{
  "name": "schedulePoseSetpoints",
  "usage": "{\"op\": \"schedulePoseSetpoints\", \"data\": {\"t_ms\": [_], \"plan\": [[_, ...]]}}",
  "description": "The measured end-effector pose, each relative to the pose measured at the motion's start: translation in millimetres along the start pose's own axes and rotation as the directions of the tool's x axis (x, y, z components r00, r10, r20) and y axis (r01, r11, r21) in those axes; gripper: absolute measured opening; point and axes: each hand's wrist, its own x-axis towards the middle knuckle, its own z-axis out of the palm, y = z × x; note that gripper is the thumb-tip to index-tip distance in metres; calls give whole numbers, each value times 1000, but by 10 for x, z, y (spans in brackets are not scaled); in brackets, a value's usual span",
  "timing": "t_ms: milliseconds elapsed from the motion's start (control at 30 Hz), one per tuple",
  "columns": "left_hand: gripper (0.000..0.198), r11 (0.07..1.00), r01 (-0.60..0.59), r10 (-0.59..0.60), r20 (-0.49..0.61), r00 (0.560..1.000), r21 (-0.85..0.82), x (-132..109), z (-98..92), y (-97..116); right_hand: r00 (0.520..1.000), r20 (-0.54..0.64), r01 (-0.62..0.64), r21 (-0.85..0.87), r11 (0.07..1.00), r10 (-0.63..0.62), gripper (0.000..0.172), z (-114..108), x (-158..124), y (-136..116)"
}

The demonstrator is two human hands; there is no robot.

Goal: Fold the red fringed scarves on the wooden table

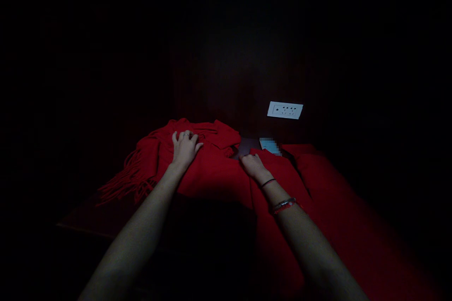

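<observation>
A red scarf [219, 174] lies spread and bunched on a dark surface, with long fringe [123, 181] hanging at its left end. My left hand [186, 149] rests on the bunched part, its fingers bent and apart, a ring on one of them. At the scarf's far edge, right of the middle, my right hand [253, 164] is closed on the red fabric. A dark band and bracelets circle my right wrist.
More red cloth [328, 183] stretches along the right side. Behind my right hand lies a small light-blue object [270, 146], partly blurred out. A white socket plate [285, 110] is on the dark upright panel behind. Deep shadow hides the surroundings.
</observation>
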Motion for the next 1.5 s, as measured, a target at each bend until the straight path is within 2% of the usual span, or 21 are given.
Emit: {"op": "schedulePoseSetpoints", "data": {"t_ms": [67, 100, 133, 167, 200, 233, 267, 300, 333, 400, 500, 633, 700, 833, 967, 1033, 1167, 1267, 1400, 1467, 1500], "plan": [[37, 979, -161, 165, 28, 986, -122, -33, -43, 177, 999, -38, -2, -24, 1000, 1, 29, 22, 0, -24], [40, 941, -265, 288, 87, 954, -210, -61, -62, 264, 998, -58, -4, -37, 999, 2, 28, 29, 0, -28], [42, 883, -356, 418, 167, 893, -306, -98, -69, 344, 997, -73, -8, -48, 999, 5, 27, 35, 2, -28], [45, 822, -410, 529, 263, 807, -395, -139, -64, 411, 997, -82, -15, -54, 998, 10, 27, 39, 3, -24], [49, 781, -419, 600, 366, 711, -464, -183, -44, 463, 996, -86, -23, -54, 998, 18, 26, 39, 4, -19], [53, 768, -395, 628, 468, 622, -505, -222, -14, 498, 996, -86, -29, -49, 998, 25, 26, 34, 3, -12], [58, 777, -353, 623, 556, 551, -521, -255, 24, 516, 996, -89, -26, -40, 999, 23, 25, 24, -1, -4], [62, 795, -307, 602, 623, 499, -522, -279, 64, 520, 995, -97, -16, -27, 1000, 13, 25, 7, -8, 3], [65, 810, -268, 583, 665, 466, -522, -291, 102, 512, 993, -114, 3, -9, 1000, -4, 24, -17, -20, 9], [66, 811, -225, 580, 691, 432, -540, -291, 163, 477, 987, -150, 65, 44, 997, -58, 22, -82, -70, 16], [67, 796, -202, 596, 683, 422, -570, -267, 212, 428, 967, -147, 229, 153, 961, -207, 23, -188, -245, 6], [66, 790, -156, 590, 669, 452, -593, -270, 246, 409, 892, -109, 452, 249, 857, -439, 23, -261, -674, -57], [64, 787, -146, 588, 657, 472, -599, -283, 251, 411, 874, -114, 485, 254, 837, -471, 23, -260, -896, -97], [58, 779, -176, 592, 612, 524, -603, -309, 220, 429, 885, -130, 466, 197, 863, -448, 24, -196, -1137, -160], [47, 688, -278, 655, 410, 635, -670, -341, 138, 487, 897, -130, 436, 107, 893, -422, 20, -106, -1116, -172], [38, 642, -311, 674, 323, 664, -701, -356, 99, 531, 905, -132, 419, 125, 899, -404, 22, -75, -1073, -153], [21, 607, -318, 707, 313, 634, -728, -373, 101, 595, 925, -139, 378, 240, 894, -354, 26, -38, -1023, -97], [10, 585, -275, 712, 321, 624, -763, -372, 167, 606, 917, -137, 399, 275, 875, -375, 23, -34, -1032, -85], [15, 576, -261, 718, 326, 615, -775, -352, 231, 580, 895, -156, 446, 268, 854, -418, 18, -91, -1022, -107], [23, 604, -284, 695, 318, 645, -745, -345, 243, 543, 895, -165, 446, 265, 855, -416, 20, -127, -966, -115], [27, 648, -281, 660, 339, 670, -708, -345, 248, 519, 898, -176, 438, 264, 860, -403, 21, -135, -925, -115]]}}
